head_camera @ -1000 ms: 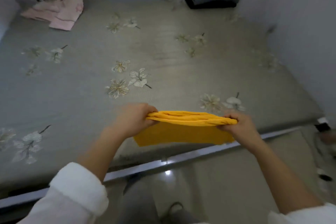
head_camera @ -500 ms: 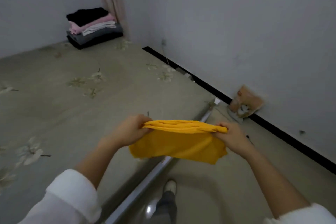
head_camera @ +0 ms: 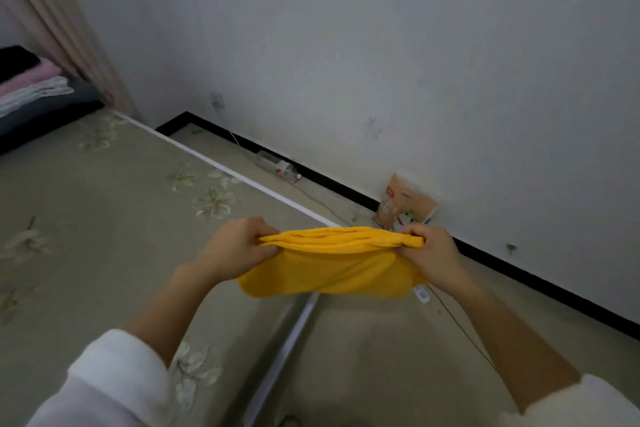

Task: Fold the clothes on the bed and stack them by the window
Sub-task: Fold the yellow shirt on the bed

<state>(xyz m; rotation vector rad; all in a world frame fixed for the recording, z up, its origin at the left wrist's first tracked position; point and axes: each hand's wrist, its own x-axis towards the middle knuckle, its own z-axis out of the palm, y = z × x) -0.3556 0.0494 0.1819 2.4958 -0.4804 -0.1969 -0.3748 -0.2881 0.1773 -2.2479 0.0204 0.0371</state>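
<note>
Yellow garment (head_camera: 332, 274): matt cloth, fine-textured, lies in soft folds. Bed cover (head_camera: 86, 218): woven cloth, flower print, shows a faint sheen. Bed rail (head_camera: 299, 331): smooth, pale, glossy. Wall (head_camera: 381, 45): matt paint, scuffed. Bottle (head_camera: 282, 168): clear plastic. Sleeve (head_camera: 114, 378): white fleecy cloth. Floor (head_camera: 381, 367): smooth, dull shine.

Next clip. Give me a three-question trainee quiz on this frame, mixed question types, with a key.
1. True or false: the left hand and right hand each grip an end of the yellow garment.
2. Where is the stack of folded clothes? A: on the floor. B: on the bed, beside the curtain. C: on a chair.
3. Fill in: the stack's top item is coloured ___.
Key: 1 true; 2 B; 3 black.
</note>
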